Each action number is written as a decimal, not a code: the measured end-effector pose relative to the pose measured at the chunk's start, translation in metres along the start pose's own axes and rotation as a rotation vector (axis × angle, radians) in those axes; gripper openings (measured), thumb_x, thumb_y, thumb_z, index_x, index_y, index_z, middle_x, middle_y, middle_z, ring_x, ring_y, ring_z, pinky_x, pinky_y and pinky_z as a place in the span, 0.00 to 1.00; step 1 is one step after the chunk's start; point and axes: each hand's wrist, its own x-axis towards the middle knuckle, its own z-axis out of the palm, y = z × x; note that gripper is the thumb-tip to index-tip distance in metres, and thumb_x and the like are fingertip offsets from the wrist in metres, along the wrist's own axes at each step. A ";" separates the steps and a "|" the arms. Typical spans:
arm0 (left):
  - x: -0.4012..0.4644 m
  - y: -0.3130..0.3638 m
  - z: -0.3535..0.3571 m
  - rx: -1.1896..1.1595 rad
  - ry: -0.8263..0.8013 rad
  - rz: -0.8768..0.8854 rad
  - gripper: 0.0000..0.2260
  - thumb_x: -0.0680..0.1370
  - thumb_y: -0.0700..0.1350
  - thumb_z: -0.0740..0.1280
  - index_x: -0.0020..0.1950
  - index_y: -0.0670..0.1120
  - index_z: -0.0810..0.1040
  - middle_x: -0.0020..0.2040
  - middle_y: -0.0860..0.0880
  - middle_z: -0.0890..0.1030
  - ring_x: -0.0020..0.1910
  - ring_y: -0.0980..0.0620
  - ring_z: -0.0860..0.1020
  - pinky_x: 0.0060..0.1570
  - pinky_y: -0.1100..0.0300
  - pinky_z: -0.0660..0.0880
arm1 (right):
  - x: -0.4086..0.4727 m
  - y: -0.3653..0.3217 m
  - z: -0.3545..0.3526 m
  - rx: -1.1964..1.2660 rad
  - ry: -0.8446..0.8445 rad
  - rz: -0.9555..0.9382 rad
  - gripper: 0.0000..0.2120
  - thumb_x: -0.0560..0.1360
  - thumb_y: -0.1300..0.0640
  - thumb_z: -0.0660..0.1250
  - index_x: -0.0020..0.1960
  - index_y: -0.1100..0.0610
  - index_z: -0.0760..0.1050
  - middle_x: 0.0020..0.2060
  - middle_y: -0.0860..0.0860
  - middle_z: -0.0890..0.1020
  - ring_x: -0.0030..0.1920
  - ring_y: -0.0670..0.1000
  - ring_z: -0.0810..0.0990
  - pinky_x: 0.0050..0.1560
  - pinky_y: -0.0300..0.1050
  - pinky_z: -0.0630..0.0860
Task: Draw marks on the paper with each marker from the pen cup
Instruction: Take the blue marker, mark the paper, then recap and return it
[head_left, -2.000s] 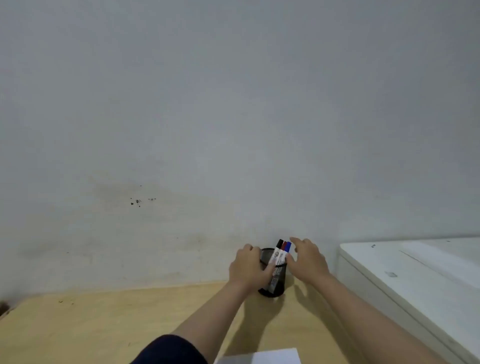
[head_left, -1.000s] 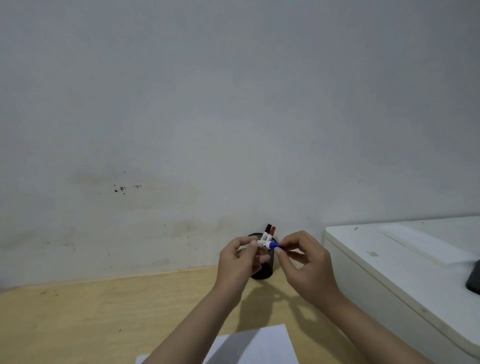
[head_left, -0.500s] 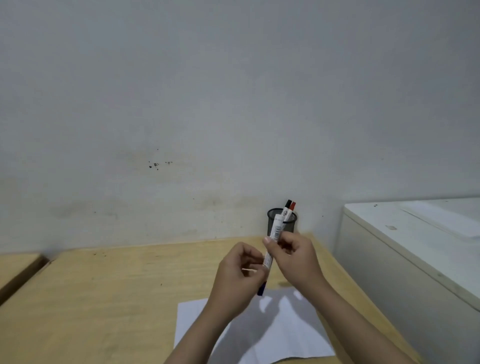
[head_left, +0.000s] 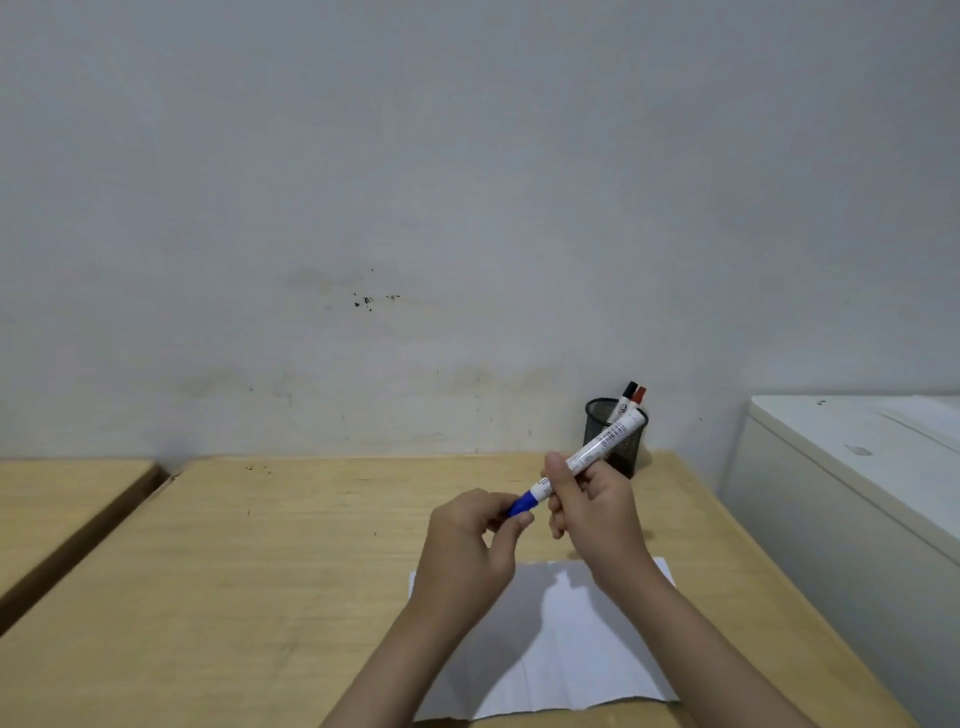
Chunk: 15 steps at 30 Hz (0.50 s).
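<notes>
Head view: two bare hands meet above the wooden desk (head_left: 291, 561). The right hand (head_left: 592, 506) is wrapped around the white barrel of one blue marker (head_left: 584, 457), which slants up toward the far right corner of the desk. The left hand (head_left: 470, 545) pinches that marker's blue cap (head_left: 521, 505) between thumb and fingers, and the cap sits on the lower end of the barrel.

One sheet of white paper (head_left: 571, 654) lies flat near the front edge of the desk, toward its right side, below the hands, with their shadows on it.

One black mesh pen cup (head_left: 613, 436) stands at the far right corner against the wall. Two markers lean in it, a black-capped marker (head_left: 629, 391) and a red-capped marker (head_left: 640, 395), caps up. That makes three markers in all.

One white cabinet (head_left: 852, 467) stands just beside the desk's right edge.
</notes>
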 end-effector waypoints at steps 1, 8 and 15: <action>0.000 -0.002 0.000 0.006 -0.012 -0.005 0.04 0.72 0.44 0.68 0.42 0.48 0.83 0.34 0.48 0.82 0.37 0.52 0.77 0.36 0.65 0.73 | 0.001 0.000 0.001 0.004 -0.007 -0.011 0.12 0.76 0.55 0.64 0.38 0.62 0.74 0.23 0.49 0.73 0.19 0.46 0.68 0.22 0.40 0.69; 0.020 -0.036 -0.021 -0.002 -0.082 -0.284 0.07 0.74 0.40 0.68 0.51 0.45 0.83 0.37 0.55 0.79 0.33 0.64 0.76 0.34 0.76 0.69 | 0.023 -0.004 -0.014 0.090 0.146 0.007 0.13 0.77 0.56 0.64 0.36 0.59 0.74 0.24 0.51 0.71 0.19 0.45 0.67 0.23 0.39 0.68; 0.046 -0.076 -0.026 0.417 -0.357 -0.342 0.13 0.74 0.37 0.63 0.56 0.41 0.80 0.54 0.44 0.82 0.50 0.49 0.80 0.47 0.63 0.73 | 0.016 0.016 -0.010 0.017 0.120 0.053 0.12 0.76 0.57 0.66 0.35 0.61 0.74 0.23 0.51 0.73 0.18 0.45 0.68 0.22 0.38 0.69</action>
